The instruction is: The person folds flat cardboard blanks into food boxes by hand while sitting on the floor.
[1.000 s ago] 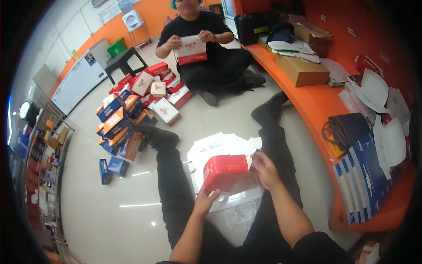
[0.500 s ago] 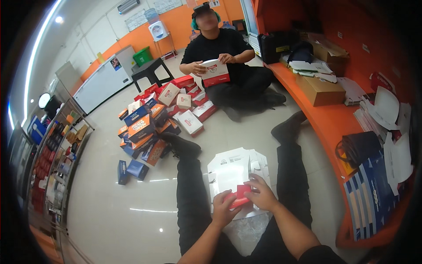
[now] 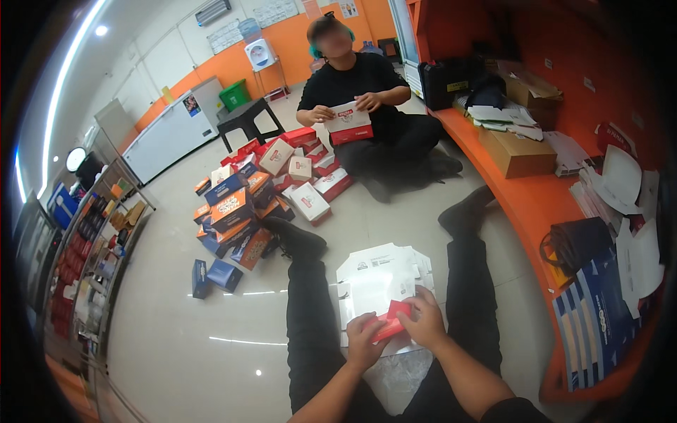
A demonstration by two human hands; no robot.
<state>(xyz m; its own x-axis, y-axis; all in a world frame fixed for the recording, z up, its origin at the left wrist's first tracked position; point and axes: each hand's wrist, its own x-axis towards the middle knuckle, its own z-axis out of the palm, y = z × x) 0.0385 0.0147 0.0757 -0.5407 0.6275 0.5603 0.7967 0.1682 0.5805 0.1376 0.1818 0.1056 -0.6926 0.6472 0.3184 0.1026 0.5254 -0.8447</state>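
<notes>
A white carton blank (image 3: 374, 282) with red end panels lies between my outspread legs. Its red near end (image 3: 386, 328) is bent up. My left hand (image 3: 363, 345) grips the left part of this red end, fingers curled over it. At the other side, my right hand (image 3: 427, 322) pinches a small red flap (image 3: 398, 309) that stands tilted inward; the thumb's exact hold is partly hidden. More white blanks (image 3: 423, 266) show beneath, at the right. Crumpled see-through plastic (image 3: 400, 374) lies just nearer to me, below the carton.
Across from me, a seated person holds a red-and-white box (image 3: 351, 123). Piled ahead-left are red-and-white boxes (image 3: 309, 202) and blue-and-orange boxes (image 3: 231, 209). An orange shelf (image 3: 518, 204) with papers and cartons runs along my right. A metal rack (image 3: 106, 240) stands at left.
The small red flap under my right hand has tilted further over, toward the right. Both hands keep their hold on the red end. The whole view has shifted slightly.
</notes>
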